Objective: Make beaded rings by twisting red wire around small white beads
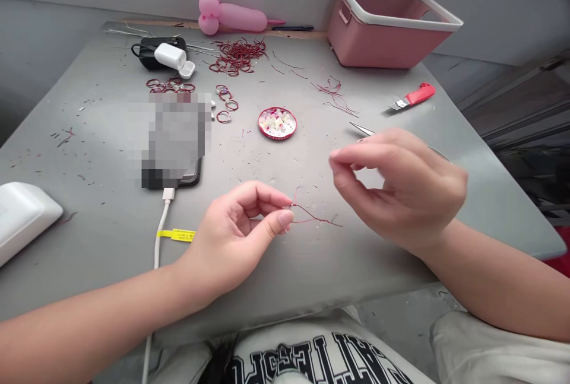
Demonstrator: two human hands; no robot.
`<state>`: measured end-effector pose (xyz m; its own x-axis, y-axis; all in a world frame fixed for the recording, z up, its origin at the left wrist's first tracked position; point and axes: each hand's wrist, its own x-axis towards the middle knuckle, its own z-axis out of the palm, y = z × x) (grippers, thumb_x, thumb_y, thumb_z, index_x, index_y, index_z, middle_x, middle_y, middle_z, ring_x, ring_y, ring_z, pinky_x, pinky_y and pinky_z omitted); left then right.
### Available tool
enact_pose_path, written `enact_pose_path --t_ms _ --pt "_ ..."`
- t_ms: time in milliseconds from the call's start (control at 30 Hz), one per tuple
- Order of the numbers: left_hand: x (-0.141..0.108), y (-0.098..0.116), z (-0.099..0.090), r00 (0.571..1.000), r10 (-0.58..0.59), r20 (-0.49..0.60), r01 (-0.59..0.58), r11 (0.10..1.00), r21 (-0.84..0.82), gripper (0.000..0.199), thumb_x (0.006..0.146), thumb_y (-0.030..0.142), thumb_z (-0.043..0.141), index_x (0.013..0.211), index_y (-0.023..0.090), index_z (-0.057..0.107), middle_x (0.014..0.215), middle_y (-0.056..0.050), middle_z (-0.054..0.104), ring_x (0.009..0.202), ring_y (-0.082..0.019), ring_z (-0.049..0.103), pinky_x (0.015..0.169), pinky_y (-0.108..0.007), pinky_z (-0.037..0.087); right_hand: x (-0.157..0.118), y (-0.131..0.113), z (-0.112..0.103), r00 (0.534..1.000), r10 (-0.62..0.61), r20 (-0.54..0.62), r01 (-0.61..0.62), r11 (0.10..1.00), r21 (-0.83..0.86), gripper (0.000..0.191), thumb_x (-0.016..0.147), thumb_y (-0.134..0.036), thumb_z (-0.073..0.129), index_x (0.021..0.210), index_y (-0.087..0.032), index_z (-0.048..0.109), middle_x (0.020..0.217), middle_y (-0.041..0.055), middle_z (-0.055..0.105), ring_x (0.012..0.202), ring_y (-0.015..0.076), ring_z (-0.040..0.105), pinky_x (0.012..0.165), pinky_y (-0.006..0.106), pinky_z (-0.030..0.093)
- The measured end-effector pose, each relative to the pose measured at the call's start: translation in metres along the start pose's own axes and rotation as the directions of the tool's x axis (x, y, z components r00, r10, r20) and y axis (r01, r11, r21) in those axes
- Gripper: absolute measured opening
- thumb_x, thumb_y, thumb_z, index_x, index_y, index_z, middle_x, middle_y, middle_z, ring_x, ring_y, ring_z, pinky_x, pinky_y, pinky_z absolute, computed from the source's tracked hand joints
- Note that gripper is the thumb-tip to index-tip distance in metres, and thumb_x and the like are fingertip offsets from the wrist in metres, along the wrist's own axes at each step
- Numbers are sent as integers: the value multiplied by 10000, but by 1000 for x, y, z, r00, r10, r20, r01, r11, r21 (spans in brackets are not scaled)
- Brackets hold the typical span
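My left hand (240, 235) pinches a thin dark red cord (314, 215) between thumb and index finger. Several fine ends of the cord stick out to the right, and the part between the fingertips is mostly hidden. Off to the right, my right hand (401, 188) is raised and slightly blurred, its thumb and index tips pressed together; I cannot make out anything between them. Behind that hand, a pointed metal tool (360, 129) lies partly covered. Ahead of both hands is a round red-rimmed lid (259, 129) holding small pale and pink beads (276, 120).
Red cord loops (224, 116) and a pile of red cord pieces (240, 54) lie farther back. A blurred-out phone (191, 173) with a white cable (157, 253) is at left. A red-handled cutter (421, 95), pink bin (378, 45) and pink balloon (240, 18) stand beyond.
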<state>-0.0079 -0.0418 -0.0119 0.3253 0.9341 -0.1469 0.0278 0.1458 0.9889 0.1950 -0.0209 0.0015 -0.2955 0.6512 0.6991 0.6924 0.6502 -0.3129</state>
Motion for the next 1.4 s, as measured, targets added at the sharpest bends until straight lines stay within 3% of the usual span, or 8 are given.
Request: enact_pose_path --t_ms 100,233,333,433,800,1067,1300,1400 --pt "-1 -4 0 999 45 -15 -45 998 43 128 834 218 670 947 189 620 721 20 653 698 -96 654 640 -170 547 2 -5 -4 964 174 199 -217 950 222 123 827 -187 612 717 -233 642 642 14 620 596 152 532 595 325 453" --pt "-2 -8 -1 990 131 50 -135 986 94 159 837 186 655 989 198 608 749 15 663 710 -99 661 652 -175 559 3 -7 -4 703 292 648 -624 691 365 184 838 -326 650 702 -209 689 652 8 620 576 118 503 539 280 413" --pt "-1 -9 -1 988 145 56 -150 982 113 140 827 187 662 958 188 614 762 2 677 723 -114 672 660 -194 577 2 -7 -1 561 299 772 -790 474 390 163 800 -360 693 795 -198 711 766 18 656 676 127 557 600 264 454" --pt "1 -11 -2 990 138 39 -142 984 107 123 807 188 684 915 180 627 785 -6 688 742 -120 681 675 -204 590 1 -7 1 506 304 807 -841 384 382 182 782 -365 707 813 -187 697 771 19 662 723 137 580 658 271 477" --pt "-1 -7 0 983 183 -10 -179 967 180 61 803 183 679 864 182 680 819 -22 734 744 -135 697 692 -225 603 -5 -11 2 529 336 779 -826 416 381 182 819 -366 673 838 -184 668 792 25 660 724 138 578 647 271 476" --pt "1 -5 0 997 60 54 -67 986 151 132 819 203 643 943 172 677 792 -23 738 701 -131 694 646 -213 595 -8 -17 7 727 355 589 -666 575 475 72 818 -254 656 788 -192 634 778 21 640 709 132 564 668 293 486" --pt "0 -4 0 995 74 63 -85 978 192 106 808 208 649 895 180 703 787 -26 739 681 -135 684 627 -217 589 -4 -9 7 535 398 745 -844 229 485 87 777 -231 709 738 -199 639 639 -30 587 547 74 482 479 208 398" --pt "0 -2 0 998 19 60 -28 988 152 100 803 218 653 878 168 696 743 -22 727 649 -131 676 609 -215 584 -6 -9 7 699 329 634 -710 424 562 87 790 -182 681 735 -208 619 667 -22 597 605 94 523 540 238 442"
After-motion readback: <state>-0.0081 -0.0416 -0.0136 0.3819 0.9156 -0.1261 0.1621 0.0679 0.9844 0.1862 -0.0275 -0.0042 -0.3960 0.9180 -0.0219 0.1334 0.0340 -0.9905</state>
